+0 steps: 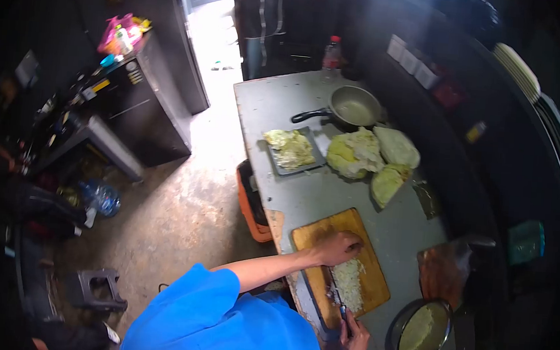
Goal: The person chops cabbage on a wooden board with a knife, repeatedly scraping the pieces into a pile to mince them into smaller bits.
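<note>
A wooden cutting board (pixel 376 284) lies on the grey table (pixel 304 197) in front of me. A pile of finely chopped cabbage (pixel 349 282) sits on its middle. My left hand (pixel 339 247) rests knuckles-up on the board at the far end of the pile, its fingers curled; I cannot tell whether they hold cabbage. My right hand (pixel 353 342), at the near end of the board, grips the handle of a knife (pixel 338 298). The blade lies along the left side of the pile. My blue shirt fills the bottom of the view.
Large cabbage pieces (pixel 368 157) lie further along the table, beside a tray of leaves (pixel 292 151) and a frying pan (pixel 351 106). A steel bowl (pixel 420 331) and a second board (pixel 442 270) are at right. An orange crate (pixel 251 205) and a stool (pixel 97 287) stand on the floor.
</note>
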Available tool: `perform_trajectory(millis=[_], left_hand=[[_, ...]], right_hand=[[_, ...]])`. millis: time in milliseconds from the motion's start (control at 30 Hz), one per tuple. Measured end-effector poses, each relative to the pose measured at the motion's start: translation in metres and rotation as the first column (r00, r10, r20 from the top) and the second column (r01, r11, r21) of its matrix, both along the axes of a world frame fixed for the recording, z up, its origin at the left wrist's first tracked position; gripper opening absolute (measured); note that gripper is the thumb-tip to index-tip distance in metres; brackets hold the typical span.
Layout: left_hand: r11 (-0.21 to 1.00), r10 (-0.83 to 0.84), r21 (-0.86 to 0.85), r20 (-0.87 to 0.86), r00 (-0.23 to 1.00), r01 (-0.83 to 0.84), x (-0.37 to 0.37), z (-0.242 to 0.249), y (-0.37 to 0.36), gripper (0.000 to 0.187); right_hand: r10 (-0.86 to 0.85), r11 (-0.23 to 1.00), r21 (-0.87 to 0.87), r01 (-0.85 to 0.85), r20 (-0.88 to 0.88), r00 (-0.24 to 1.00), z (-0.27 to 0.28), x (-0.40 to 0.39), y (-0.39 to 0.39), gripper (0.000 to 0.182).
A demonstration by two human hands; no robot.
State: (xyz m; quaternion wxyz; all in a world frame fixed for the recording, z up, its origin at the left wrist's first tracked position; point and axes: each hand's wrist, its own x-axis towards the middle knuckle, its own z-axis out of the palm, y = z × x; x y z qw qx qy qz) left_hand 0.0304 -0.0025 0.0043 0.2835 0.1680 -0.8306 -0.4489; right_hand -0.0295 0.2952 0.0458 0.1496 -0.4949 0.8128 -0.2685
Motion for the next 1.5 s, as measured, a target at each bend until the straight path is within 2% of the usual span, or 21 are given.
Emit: perform_trajectory(millis=[100, 167, 233, 300, 367, 500, 567, 633, 700, 767, 867, 933, 1000, 1033, 1100, 1133, 1167, 1233, 1433, 1467, 1500], left_hand=[[0.985, -0.092, -0.137, 0.109, 0.990, 0.107, 0.005, 0.003, 0.006, 0.023], [0.986, -0.081, -0.140, 0.079, 0.994, 0.092, 0.007, -0.002, 0.008, 0.023], [0.999, -0.014, 0.040, -0.002, 1.000, 0.014, 0.004, -0.003, 0.004, 0.022], [0.995, 0.063, 0.076, -0.078, 0.995, -0.057, -0.003, -0.006, 0.005, 0.023], [0.999, -0.001, -0.041, 0.076, 0.997, 0.004, -0.007, -0.004, 0.010, 0.023], [0.994, -0.071, -0.077, 0.118, 0.991, 0.080, -0.004, -0.002, 0.016, 0.023], [0.999, -0.040, 0.005, 0.068, 0.997, 0.040, 0.004, -0.002, 0.010, 0.023], [1.000, -0.023, -0.004, -0.042, 0.999, 0.023, 0.003, -0.008, 0.005, 0.023], [0.999, -0.031, -0.006, 0.074, 0.997, 0.032, 0.013, 0.006, 0.005, 0.023], [0.999, -0.042, -0.008, 0.179, 0.983, 0.044, 0.013, 0.011, 0.008, 0.023], [0.984, -0.041, -0.170, 0.099, 0.994, 0.057, 0.007, -0.003, 0.009, 0.023], [0.999, -0.016, -0.029, 0.085, 0.996, 0.018, 0.007, -0.008, 0.009, 0.022], [0.999, -0.012, 0.036, 0.086, 0.996, 0.009, 0.014, 0.002, 0.008, 0.022], [0.996, -0.011, 0.094, 0.085, 0.996, 0.003, 0.016, 0.004, 0.007, 0.022], [1.000, -0.006, 0.023, 0.131, 0.991, 0.003, 0.012, 0.005, 0.010, 0.022], [0.999, -0.001, -0.052, 0.181, 0.983, 0.010, 0.009, 0.003, 0.012, 0.022], [0.999, 0.005, -0.047, 0.175, 0.985, 0.004, 0.005, 0.002, 0.014, 0.022], [0.979, -0.061, -0.182, 0.184, 0.981, 0.095, 0.003, 0.000, 0.016, 0.021], [0.997, 0.009, 0.076, 0.081, 0.997, -0.015, 0.011, 0.001, 0.012, 0.024], [0.997, 0.008, 0.079, 0.080, 0.997, -0.015, 0.008, -0.002, 0.012, 0.024], [1.000, 0.003, -0.006, 0.095, 0.996, -0.003, 0.002, -0.007, 0.014, 0.024]], right_hand=[[0.069, 0.978, -0.191, -0.083, -0.079, 0.994, -0.026, -0.003, 0.000, 0.042], [0.081, 0.990, -0.110, -0.087, -0.054, 0.995, -0.011, -0.006, 0.006, 0.039], [0.036, 0.998, 0.052, -0.033, -0.063, 0.997, 0.016, -0.003, 0.001, 0.036], [0.051, 0.994, 0.097, -0.046, -0.050, 0.997, 0.003, -0.002, 0.003, 0.034], [0.000, 0.986, -0.168, 0.014, 0.085, 0.996, -0.039, -0.001, 0.010, 0.031], [0.045, 0.983, -0.175, -0.051, -0.041, 0.998, -0.039, -0.006, 0.012, 0.033], [0.032, 0.993, -0.114, -0.029, 0.025, 0.999, -0.004, -0.002, 0.006, 0.034], [-0.068, 0.994, 0.093, 0.061, 0.083, 0.994, 0.046, 0.012, -0.008, 0.024], [-0.030, 0.997, 0.069, 0.029, 0.017, 0.999, 0.008, 0.004, -0.002, 0.024], [0.068, 0.980, -0.187, -0.066, 0.004, 0.998, -0.035, -0.003, 0.001, 0.036], [0.066, 0.992, -0.111, -0.055, 0.095, 0.993, -0.031, -0.016, 0.002, 0.038], [0.072, 0.995, -0.082, -0.061, 0.138, 0.988, 0.000, -0.013, -0.002, 0.038], [-0.024, 0.981, 0.193, 0.027, -0.018, 1.000, 0.068, 0.008, -0.018, 0.026], [-0.021, 0.980, 0.198, 0.024, -0.020, 1.000, 0.048, 0.003, -0.012, 0.026], [0.037, 0.993, -0.114, -0.016, 0.180, 0.983, -0.019, -0.014, 0.006, 0.035], [-0.001, 1.000, -0.022, 0.005, 0.204, 0.979, -0.031, -0.008, 0.010, 0.039], [0.036, 0.994, -0.108, -0.025, 0.102, 0.994, -0.048, -0.006, 0.015, 0.039], [0.019, 0.998, -0.055, -0.010, 0.168, 0.986, -0.023, -0.001, 0.004, 0.037], [0.028, 1.000, -0.008, -0.028, 0.121, 0.992, 0.017, -0.004, -0.001, 0.034], [0.017, 0.995, -0.102, -0.002, 0.147, 0.989, -0.016, -0.010, 0.007, 0.034], [-0.129, 0.989, -0.031, 0.147, 0.329, 0.936, -0.050, -0.011, 0.020, 0.033]])
